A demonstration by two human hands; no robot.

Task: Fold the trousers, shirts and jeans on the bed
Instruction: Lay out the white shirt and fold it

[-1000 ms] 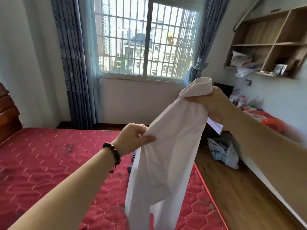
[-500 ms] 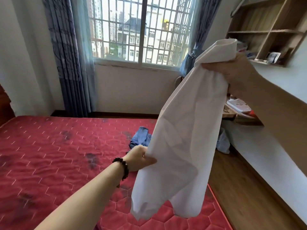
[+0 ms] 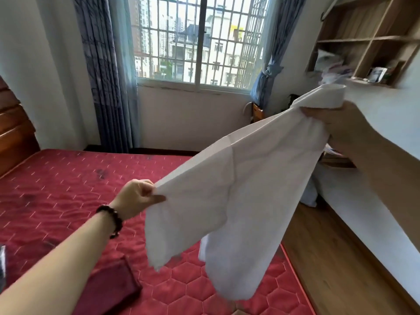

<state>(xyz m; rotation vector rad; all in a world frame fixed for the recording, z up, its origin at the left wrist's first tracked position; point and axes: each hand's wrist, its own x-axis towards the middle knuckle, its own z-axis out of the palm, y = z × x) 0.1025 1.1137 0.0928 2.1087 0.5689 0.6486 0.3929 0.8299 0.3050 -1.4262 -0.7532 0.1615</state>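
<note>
A white shirt (image 3: 238, 189) hangs stretched in the air above the red quilted bed (image 3: 68, 185). My left hand (image 3: 136, 198), with a dark bead bracelet at the wrist, pinches the shirt's lower left edge. Up at the right, my right hand (image 3: 336, 126) grips the bunched top of the shirt. The shirt's loose ends dangle over the bed's right side. A folded dark red garment (image 3: 109, 289) lies on the bed under my left forearm.
A wooden headboard (image 3: 13, 128) stands at the left. Blue curtains frame a barred window (image 3: 197, 39) at the back. Wooden wall shelves (image 3: 368, 39) hang at the right above a white ledge. Wooden floor (image 3: 341, 269) runs along the bed's right side.
My left hand has pulled the shirt's edge out to the left, spreading the cloth wider. My right hand has come lower. The view has swung so the blue garment no longer shows.
</note>
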